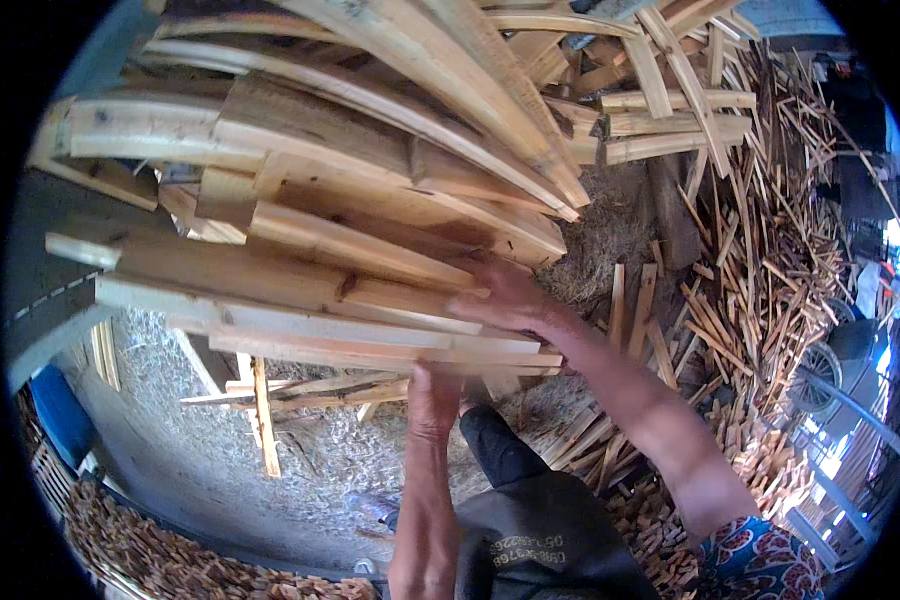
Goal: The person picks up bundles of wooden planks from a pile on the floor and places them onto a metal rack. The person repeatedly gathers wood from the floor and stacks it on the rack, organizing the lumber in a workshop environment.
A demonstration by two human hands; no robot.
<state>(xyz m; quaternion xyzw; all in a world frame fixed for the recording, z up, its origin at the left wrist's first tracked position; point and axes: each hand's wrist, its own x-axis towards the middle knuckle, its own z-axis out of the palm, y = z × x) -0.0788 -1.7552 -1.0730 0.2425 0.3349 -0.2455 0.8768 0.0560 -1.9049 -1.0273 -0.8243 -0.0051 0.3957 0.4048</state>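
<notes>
A stack of long pale wooden planks lies in front of me, its right ends close to my hands. My left hand holds the near edge of the front planks, thumb up against the side and the other fingers hidden underneath. Across the right end of a plank reaches my right hand, its fingers bent over the wood and somewhat blurred. Beyond it, thicker boards are piled in uneven layers, some slanting toward the far side.
Loose sticks lie on the dusty floor below the stack. A large heap of thin offcuts fills the right side, near a spoked wheel. Short wood pieces are heaped at lower left, and a blue object stands above them.
</notes>
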